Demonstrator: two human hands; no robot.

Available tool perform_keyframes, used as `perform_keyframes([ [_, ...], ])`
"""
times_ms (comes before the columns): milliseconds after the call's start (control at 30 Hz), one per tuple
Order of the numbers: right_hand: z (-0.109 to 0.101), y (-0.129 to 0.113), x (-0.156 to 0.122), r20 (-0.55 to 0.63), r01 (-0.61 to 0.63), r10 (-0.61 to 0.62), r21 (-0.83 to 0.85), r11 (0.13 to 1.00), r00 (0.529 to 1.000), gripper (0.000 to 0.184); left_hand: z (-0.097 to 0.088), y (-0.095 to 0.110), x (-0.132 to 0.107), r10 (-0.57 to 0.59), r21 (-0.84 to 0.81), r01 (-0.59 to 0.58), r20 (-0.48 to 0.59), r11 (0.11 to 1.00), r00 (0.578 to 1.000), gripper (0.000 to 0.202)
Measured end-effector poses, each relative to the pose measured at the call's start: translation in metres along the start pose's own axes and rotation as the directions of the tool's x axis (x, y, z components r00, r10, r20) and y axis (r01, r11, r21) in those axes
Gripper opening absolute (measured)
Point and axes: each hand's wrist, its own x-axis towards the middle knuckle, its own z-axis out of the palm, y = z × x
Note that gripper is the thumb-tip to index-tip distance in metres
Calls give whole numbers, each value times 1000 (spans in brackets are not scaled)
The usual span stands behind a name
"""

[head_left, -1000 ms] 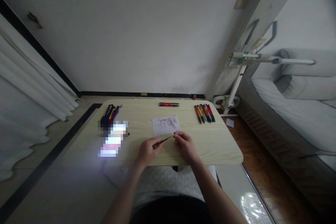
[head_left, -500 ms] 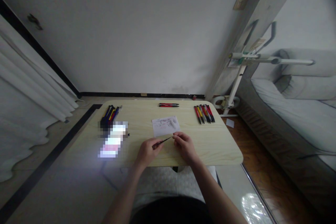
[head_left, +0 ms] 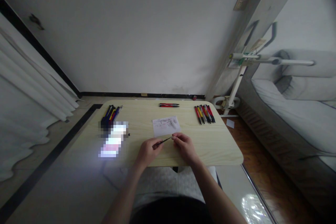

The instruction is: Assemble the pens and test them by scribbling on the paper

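My left hand (head_left: 148, 152) is closed around a dark pen (head_left: 158, 144), whose thin end points up and right. At that thin end, the thumb and fingers of my right hand (head_left: 185, 147) are pinched together around something too small to make out. Both hands are over the near part of the table, just below a white sheet of paper (head_left: 164, 131) with dark scribbles on it.
Several red, yellow and grey pens (head_left: 204, 114) lie side by side on the right of the table (head_left: 215, 147). Red and dark pens (head_left: 169, 105) lie at the far edge. More pens (head_left: 110, 112) are at the left, beside a bright blurred-out screen (head_left: 114, 140).
My right hand has shifted very slightly left along the thin end of the pen. My left hand keeps its hold, and the things on the table stay where they were.
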Motion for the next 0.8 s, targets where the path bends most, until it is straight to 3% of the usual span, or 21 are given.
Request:
perform_keyframes([
  [800, 0, -2, -2, 57, 8, -6, -41, 999, 998, 18, -1, 0, 0, 8, 4, -8, 2, 1000, 1000, 18],
])
